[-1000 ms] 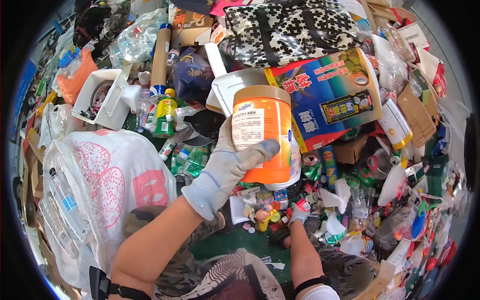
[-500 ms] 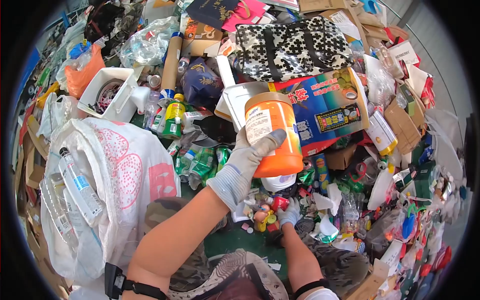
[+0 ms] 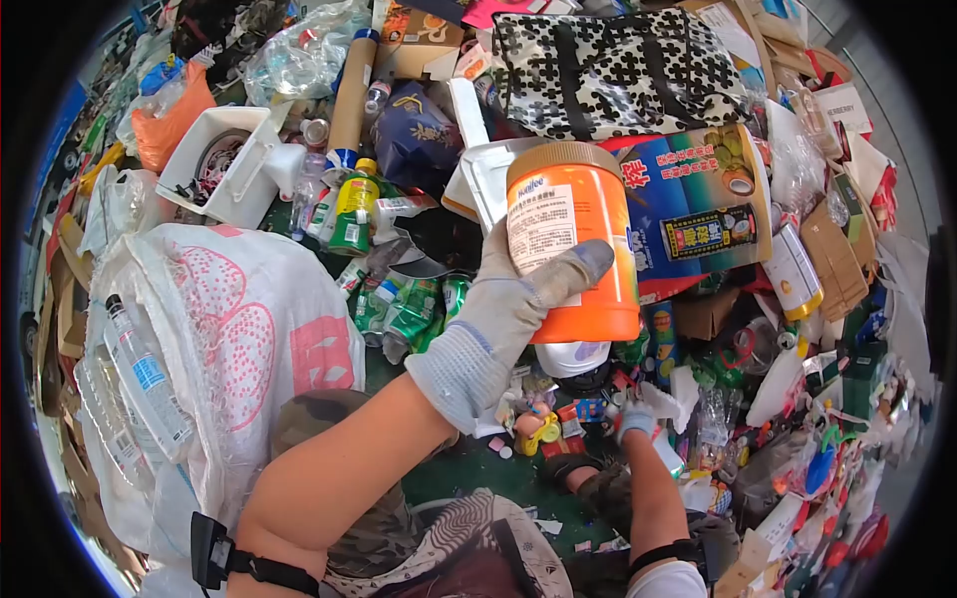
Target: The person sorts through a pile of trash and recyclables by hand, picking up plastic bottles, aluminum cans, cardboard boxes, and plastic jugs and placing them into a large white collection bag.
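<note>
My left hand [image 3: 518,299], in a grey-white work glove, is wrapped round a large orange plastic jar [image 3: 588,239] with a brownish-gold lid and a white printed label. The jar is upright, raised over the pile in mid-view. Lower down, my gloved right hand [image 3: 635,420] reaches into small litter at the pile's near edge; its fingers are too small and partly hidden to read. Close by lie white foam pieces [image 3: 684,395] and a yellow plastic piece [image 3: 539,435]. Directly beneath the jar shows a white container with a dark cap [image 3: 575,361].
A white woven sack [image 3: 249,299] with plastic bottles on it stands at left. A white bin [image 3: 221,164] holds tangled scraps. Behind the jar lie a coconut-drink carton [image 3: 698,199] and a black-and-white patterned bag [image 3: 618,75]. Mixed bottles, cardboard and plastic surround me.
My left hand has brought the orange jar slightly closer and to the right. My right hand has shifted right, away from the spot where a red can lay beside it. The view has tilted a little.
</note>
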`<state>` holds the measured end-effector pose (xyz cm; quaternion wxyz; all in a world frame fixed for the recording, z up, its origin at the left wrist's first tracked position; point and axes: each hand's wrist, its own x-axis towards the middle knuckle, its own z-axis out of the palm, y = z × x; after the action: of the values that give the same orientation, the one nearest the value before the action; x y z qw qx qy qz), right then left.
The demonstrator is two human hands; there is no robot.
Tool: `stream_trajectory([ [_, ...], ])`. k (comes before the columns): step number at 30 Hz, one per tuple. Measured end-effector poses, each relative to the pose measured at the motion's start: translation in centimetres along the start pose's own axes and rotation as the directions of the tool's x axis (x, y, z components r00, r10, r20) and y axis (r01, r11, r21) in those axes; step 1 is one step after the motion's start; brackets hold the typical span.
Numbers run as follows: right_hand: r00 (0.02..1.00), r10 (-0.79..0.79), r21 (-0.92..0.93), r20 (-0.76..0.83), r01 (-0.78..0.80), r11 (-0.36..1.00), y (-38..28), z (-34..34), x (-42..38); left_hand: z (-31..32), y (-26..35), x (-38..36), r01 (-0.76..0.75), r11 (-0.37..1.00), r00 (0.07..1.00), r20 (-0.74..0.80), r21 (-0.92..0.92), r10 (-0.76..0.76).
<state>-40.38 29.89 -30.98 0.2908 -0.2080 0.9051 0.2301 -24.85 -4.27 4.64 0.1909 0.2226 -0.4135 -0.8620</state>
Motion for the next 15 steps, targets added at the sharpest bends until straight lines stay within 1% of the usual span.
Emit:
stream_trajectory([
  [1, 0.975, 0.128, -0.083, -0.184, -0.145, 0.986, 1.2, 1.4, -0.4, 0.0, 0.2, -0.1, 0.006, 1.000, 1.000, -0.001, -0.009, -0.006],
  [2, 0.975, 0.017, -0.215, -0.221, -0.066, 0.974, 0.6, -1.3, -3.4, -0.1, 0.4, -0.3, 0.012, 1.000, 1.000, -0.014, 0.014, -0.012],
  [3, 0.965, -0.098, -0.346, -0.241, 0.009, 0.938, -1.4, -4.6, -6.9, -0.2, 0.6, -0.6, 0.018, 0.999, 0.999, -0.027, 0.037, -0.017],
  [4, 0.978, -0.132, -0.101, -0.163, 0.116, 0.988, -3.6, -4.4, -7.6, -0.4, 0.8, -0.8, 0.026, 1.000, 1.000, 0.011, 0.012, -0.026],
  [5, 0.978, -0.184, 0.158, -0.098, 0.198, 0.968, -6.1, -3.8, -7.9, -0.7, 0.8, -0.9, 0.027, 1.000, 1.000, 0.008, 0.007, -0.027],
  [6, 0.986, -0.155, 0.579, 0.059, 0.093, 0.810, -9.0, -1.5, -8.1, -0.9, 0.6, -0.9, 0.044, 0.999, 0.999, 0.002, 0.004, -0.044],
  [7, 0.993, -0.098, 0.539, -0.071, 0.121, 0.834, -12.9, 2.1, -8.5, -1.1, 0.5, -0.9, 0.053, 0.999, 0.999, -0.009, 0.004, -0.053],
  [8, 0.995, -0.089, 0.716, -0.042, 0.092, 0.692, -16.2, -0.2, -11.3, -1.1, 0.3, -0.9, 0.036, 0.999, 0.999, -0.018, 0.006, -0.036],
  [9, 0.999, 0.049, 0.807, 0.004, -0.032, 0.589, -18.5, 3.0, -9.6, -1.0, -0.2, -1.1, -0.001, 1.000, 0.998, -0.058, 0.003, 0.001],
  [10, 0.994, 0.100, 0.877, 0.044, -0.086, 0.472, -19.0, 1.2, -10.0, -1.2, -0.4, -1.1, -0.044, 0.999, 0.994, -0.098, 0.005, 0.044],
  [11, 0.985, 0.171, 0.906, 0.012, -0.083, 0.416, -19.7, 1.8, -9.7, -1.8, -0.1, -0.8, -0.059, 0.998, 0.993, -0.106, 0.018, 0.061],
  [13, 0.967, 0.244, 0.959, -0.066, -0.006, 0.284, -18.7, 3.7, -8.1, -2.3, -0.4, -0.9, 0.036, 0.997, 0.997, -0.076, 0.070, -0.030],
  [14, 0.969, 0.237, 0.981, -0.073, 0.027, 0.193, -17.6, 4.1, -7.5, -2.4, -0.7, -0.8, 0.046, 0.997, 0.997, -0.063, 0.066, -0.042],
  [15, 0.969, 0.230, 0.989, -0.086, 0.056, 0.135, -16.4, 3.4, -6.7, -2.4, -0.8, -0.4, 0.043, 0.999, 0.994, -0.097, 0.010, -0.042],
])
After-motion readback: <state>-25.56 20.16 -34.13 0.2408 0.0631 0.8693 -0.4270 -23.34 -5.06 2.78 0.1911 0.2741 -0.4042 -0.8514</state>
